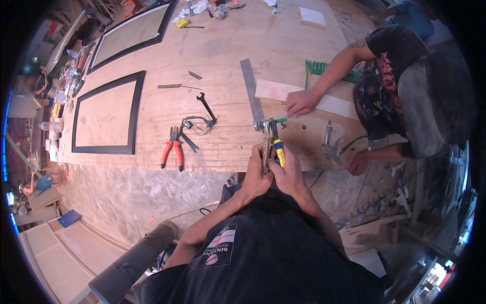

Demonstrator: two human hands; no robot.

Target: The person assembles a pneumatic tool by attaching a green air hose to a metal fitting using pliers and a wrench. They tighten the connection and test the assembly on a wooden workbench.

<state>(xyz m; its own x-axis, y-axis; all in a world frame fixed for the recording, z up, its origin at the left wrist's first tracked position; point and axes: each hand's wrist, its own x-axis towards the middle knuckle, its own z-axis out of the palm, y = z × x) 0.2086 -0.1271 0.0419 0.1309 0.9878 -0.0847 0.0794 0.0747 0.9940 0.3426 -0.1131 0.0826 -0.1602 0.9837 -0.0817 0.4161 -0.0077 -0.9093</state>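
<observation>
Both my hands are close together at the table's near edge. My left hand (257, 175) is closed around metal pliers (266, 147). In my right hand (288, 175) is a tool with a yellow and blue handle (279, 149) and a dark head; its exact kind is unclear. The heads of both tools meet at a small metal fitting (259, 125), and a short green hose end (281, 120) sticks out beside them. A grey metal strip (250, 86) lies just beyond.
Red-handled pliers (173, 149) and an open-end wrench (205, 106) lie left. Black frames (139, 109) sit farther left. On the right, a co-worker's hand (302, 103) rests by a white board (339, 105), near a coiled green hose (319, 67) and an air gun (330, 147).
</observation>
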